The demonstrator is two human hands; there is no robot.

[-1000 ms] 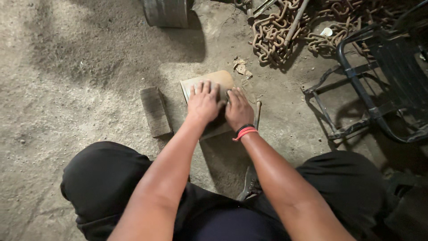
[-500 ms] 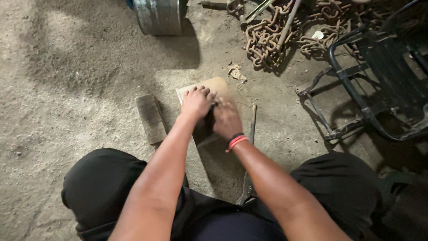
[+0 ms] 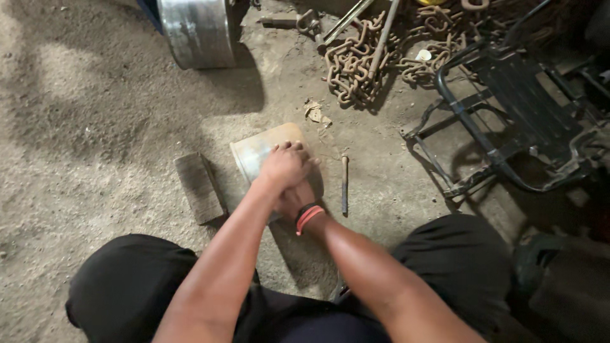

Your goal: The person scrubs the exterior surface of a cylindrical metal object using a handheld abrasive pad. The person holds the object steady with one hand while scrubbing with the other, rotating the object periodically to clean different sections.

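Curved metal sheet (image 3: 257, 151) on floor, under left hand (image 3: 286, 166) fingers, right hand (image 3: 293, 198) beneath

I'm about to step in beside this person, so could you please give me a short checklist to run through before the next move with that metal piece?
1. Both hands on the work: ok. The left hand lies over the right hand, both pressed on the metal piece.
2. Piece flat on the floor: ok, as far as the hands leave it visible.
3. What the hands hold under the palms: cannot tell, hidden.
4. Rod clear of the hands: ok, it lies apart, to their right.
5. Wooden block clear: ok, beside the piece, not touching.
6. Chains out of the way: ok, farther back.
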